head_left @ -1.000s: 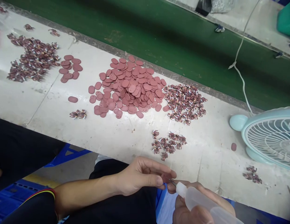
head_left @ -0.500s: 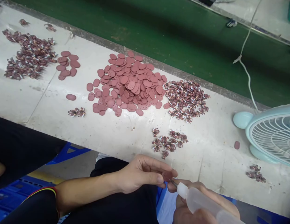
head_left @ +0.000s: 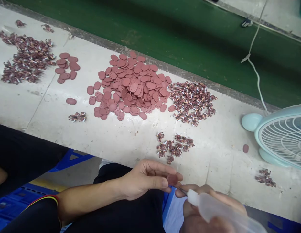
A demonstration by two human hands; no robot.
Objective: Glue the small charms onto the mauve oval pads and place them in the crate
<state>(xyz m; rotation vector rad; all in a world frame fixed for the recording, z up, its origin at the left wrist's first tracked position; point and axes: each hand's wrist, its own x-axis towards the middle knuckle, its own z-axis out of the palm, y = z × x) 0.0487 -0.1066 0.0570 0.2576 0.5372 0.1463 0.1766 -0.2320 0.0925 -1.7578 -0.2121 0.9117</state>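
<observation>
Over my lap, at the table's front edge, my left hand (head_left: 145, 179) pinches a reddish-brown oval disc (head_left: 172, 179) between thumb and fingers. My right hand (head_left: 213, 204) is wrapped round a translucent white squeeze bottle (head_left: 220, 208) with a thin metal nozzle. The nozzle tip points at the disc's lower edge; whether it touches I cannot tell. Just beyond my left hand lies a small group of brown-and-white figurines (head_left: 174, 147). Farther back sits a big heap of the same oval discs (head_left: 133, 87), with a dense pile of figurines (head_left: 192, 102) to its right.
A pale blue fan (head_left: 283, 136) stands at the right, its white cord (head_left: 255, 69) running up across the green strip (head_left: 189, 42). More figurines (head_left: 29, 60) and a few discs (head_left: 68, 66) lie at the left. Another person's dark sleeve (head_left: 24, 155) shows at lower left.
The nozzle has drawn back slightly from the disc, as my right hand and the bottle moved a little to the right. The disc is tilted differently in my left hand. The view shifted slightly.
</observation>
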